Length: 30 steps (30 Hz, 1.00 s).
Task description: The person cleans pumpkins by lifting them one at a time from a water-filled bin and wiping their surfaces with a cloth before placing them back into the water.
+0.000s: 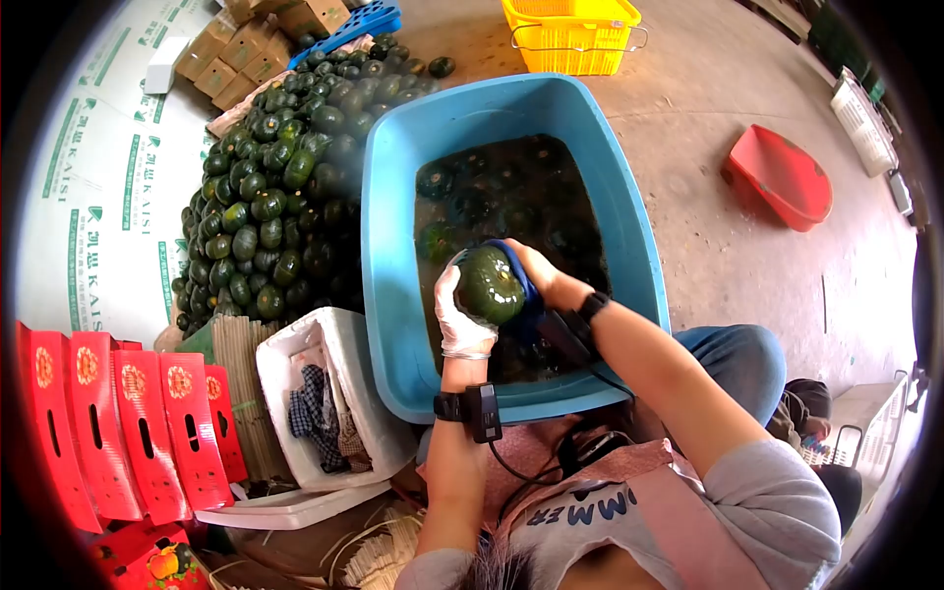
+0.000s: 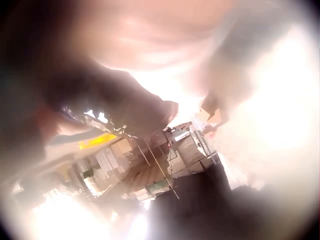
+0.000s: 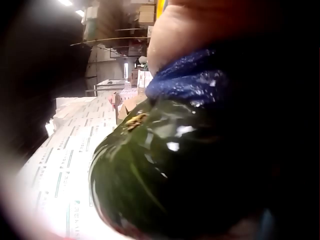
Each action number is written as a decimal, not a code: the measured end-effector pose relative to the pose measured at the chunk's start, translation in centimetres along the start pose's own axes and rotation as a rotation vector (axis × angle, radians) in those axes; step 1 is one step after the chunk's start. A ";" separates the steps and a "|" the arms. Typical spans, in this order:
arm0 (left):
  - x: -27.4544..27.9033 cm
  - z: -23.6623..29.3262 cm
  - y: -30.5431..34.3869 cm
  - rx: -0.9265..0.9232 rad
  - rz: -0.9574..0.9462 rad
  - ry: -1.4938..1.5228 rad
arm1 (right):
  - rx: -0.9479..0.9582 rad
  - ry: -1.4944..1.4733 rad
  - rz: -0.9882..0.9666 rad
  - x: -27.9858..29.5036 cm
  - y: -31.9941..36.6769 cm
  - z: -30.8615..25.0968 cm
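Over the blue tub [image 1: 393,246], a wet, dark green kabocha squash [image 1: 492,286] is held between both hands. My left hand [image 1: 460,317], in a thin whitish glove, grips its left side. My right hand [image 1: 548,275] is bare and holds a blue cloth [image 1: 526,285] against the squash's right side. In the right wrist view the cloth [image 3: 187,77] lies wet against the glossy squash [image 3: 145,170], close to its stem. Below the hands, more squashes [image 1: 435,179] sit in the tub's dark water. Glare and blur fill most of the left wrist view.
A big pile of squashes [image 1: 265,206] lies left of the tub. Near me stand a white foam box [image 1: 275,393] with cloths inside and red cartons [image 1: 147,423]. A yellow basket [image 1: 570,49] is beyond the tub; a red scoop-shaped basin [image 1: 782,177] lies on the right floor.
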<state>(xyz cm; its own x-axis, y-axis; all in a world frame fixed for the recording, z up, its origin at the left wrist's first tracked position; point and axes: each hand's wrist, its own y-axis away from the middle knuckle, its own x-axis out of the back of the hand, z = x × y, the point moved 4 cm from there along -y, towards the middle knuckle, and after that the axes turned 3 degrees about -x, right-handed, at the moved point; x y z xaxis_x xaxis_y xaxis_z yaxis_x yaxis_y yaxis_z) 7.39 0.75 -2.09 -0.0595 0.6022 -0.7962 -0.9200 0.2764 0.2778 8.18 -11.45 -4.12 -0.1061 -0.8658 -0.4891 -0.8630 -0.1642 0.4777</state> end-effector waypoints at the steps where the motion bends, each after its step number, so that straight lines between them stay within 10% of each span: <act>1: -1.1 0.3 0.5 0.052 0.074 0.099 | 0.007 -0.138 0.072 0.0 1.4 0.7; 5: -1.6 1.8 0.5 0.144 0.167 0.049 | 0.359 0.135 0.000 0.5 3.4 2.7; 7: -1.2 2.1 0.0 0.105 0.102 -0.004 | 0.802 0.649 0.056 -0.2 5.1 1.0; 8: -1.3 2.1 0.0 0.099 0.090 -0.042 | 1.344 1.093 0.001 -0.7 5.6 0.2; 9: -1.9 2.3 0.3 0.095 0.078 -0.081 | 0.987 0.949 0.053 -2.4 6.3 -2.1; 18: -0.6 3.5 0.1 -0.281 0.081 -0.254 | 0.974 0.980 0.084 -2.8 7.4 -4.3; 22: -2.8 4.1 1.2 -0.546 -0.160 -0.650 | 0.502 0.825 0.223 -0.3 4.7 -3.4; 26: -4.4 4.9 2.3 -0.985 -0.405 -1.139 | -0.092 0.067 0.036 0.1 4.9 -3.4; 30: -4.1 4.1 2.3 -0.820 -0.137 -0.893 | 0.510 0.612 0.273 -1.6 6.5 -4.0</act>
<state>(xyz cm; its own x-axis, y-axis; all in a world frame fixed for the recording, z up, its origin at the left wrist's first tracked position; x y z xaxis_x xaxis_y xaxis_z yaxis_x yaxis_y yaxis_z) 7.14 1.97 4.05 0.0473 0.9975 -0.0527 -0.8888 0.0179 -0.4579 4.69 -12.99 2.71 -0.1844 -0.9716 0.1482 -0.9789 0.1951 0.0614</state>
